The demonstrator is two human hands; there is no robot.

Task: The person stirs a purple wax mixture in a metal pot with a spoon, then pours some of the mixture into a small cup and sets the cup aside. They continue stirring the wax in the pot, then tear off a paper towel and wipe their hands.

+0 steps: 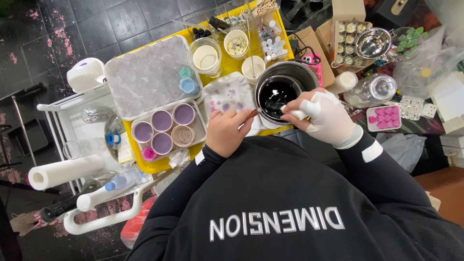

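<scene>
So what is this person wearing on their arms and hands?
Both arms are in long black sleeves of a dark sweatshirt with pale block lettering on its front. The left hand is bare. The right hand wears a thin white glove, with a pale cuff band at the wrist and a small white patch on that sleeve.

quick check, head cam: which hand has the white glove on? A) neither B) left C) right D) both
C, the right hand wears a white glove as it holds a tool in the round metal pot of dark liquid, while the left hand is bare, at the pot's rim.
</scene>
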